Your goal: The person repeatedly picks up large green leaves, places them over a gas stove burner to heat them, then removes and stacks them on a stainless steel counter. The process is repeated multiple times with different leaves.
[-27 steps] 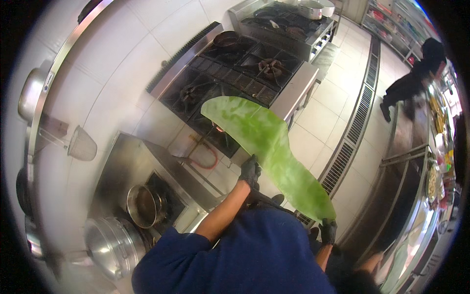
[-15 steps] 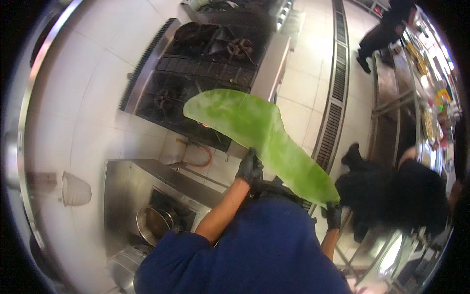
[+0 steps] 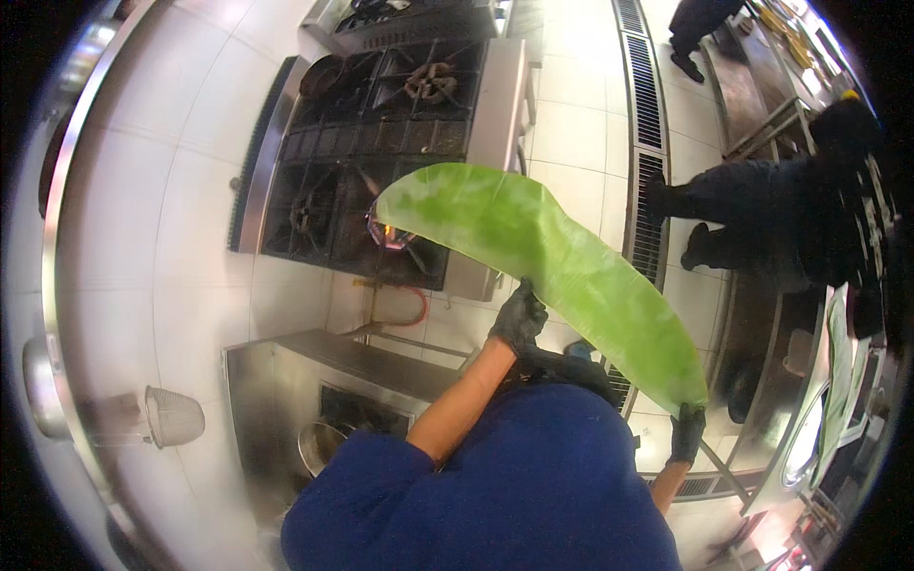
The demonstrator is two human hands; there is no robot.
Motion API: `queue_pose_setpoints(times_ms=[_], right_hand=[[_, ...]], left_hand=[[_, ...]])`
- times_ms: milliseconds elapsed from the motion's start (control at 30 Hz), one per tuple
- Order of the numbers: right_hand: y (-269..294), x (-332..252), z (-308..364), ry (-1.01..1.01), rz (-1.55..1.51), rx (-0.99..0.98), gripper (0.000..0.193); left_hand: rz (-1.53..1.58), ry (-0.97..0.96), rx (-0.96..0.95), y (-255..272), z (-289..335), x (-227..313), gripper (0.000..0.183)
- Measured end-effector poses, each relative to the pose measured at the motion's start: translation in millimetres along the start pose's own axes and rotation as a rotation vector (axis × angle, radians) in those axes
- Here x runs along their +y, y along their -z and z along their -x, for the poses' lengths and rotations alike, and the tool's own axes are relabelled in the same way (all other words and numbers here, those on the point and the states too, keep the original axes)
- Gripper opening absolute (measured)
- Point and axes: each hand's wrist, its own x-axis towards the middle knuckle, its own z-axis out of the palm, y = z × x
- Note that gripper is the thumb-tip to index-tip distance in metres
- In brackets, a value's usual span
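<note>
A long green banana leaf (image 3: 590,276) stretches across in front of me, bent with a crease near its middle. Gloved in black, my left hand (image 3: 520,319) is closed on its near edge, around the middle. The leaf's right end is pinched in my right hand (image 3: 686,433), also black-gloved. The leaf's far left tip reaches over the gas stove (image 3: 381,143), beside a lit burner flame (image 3: 388,232). The fingers of both hands are partly hidden against the leaf.
A steel unit with a pot (image 3: 322,445) stands to my left, near a wall-side strainer (image 3: 174,416). A floor drain grate (image 3: 648,124) runs along the right. A person in dark clothes (image 3: 781,209) stands by the steel counters there; another person's legs (image 3: 693,38) show farther off.
My view has turned, and the leaf with both hands sits farther right in it. More of the burner flame shows beside the leaf tip. The nearer person on the right has moved farther away.
</note>
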Motion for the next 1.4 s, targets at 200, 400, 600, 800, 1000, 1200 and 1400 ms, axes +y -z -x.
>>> queue_pose_setpoints(times_ms=[200,400,600,800,1000,1200,1400], right_hand=[[23,-9,-13,0.131,-0.025,0.064,0.044],[111,-50,-32,0.214,0.151,0.164,0.038],[226,-85,-12,0.257,-0.1,0.455,0.037],[300,-185,63,0.309,-0.047,0.721,0.026],[334,-224,161,0.257,0.095,1.038,0.036],[375,-209,247,0.149,0.131,1.487,0.044],[410,-138,223,-0.076,0.508,1.638,0.043]], left_hand=[[-0.088,0.099,-0.097,-30,-13,-44,0.025],[-0.177,0.15,-0.135,-81,-53,-132,0.019],[-0.331,0.141,-0.162,-140,-94,-233,0.02],[-0.933,0.035,-0.587,-200,-126,-324,0.027],[-0.516,0.572,-0.449,-271,-166,-414,0.037],[-0.45,0.893,-0.42,-340,-214,-505,0.044],[-0.536,0.937,-0.457,-452,-259,-595,0.053]])
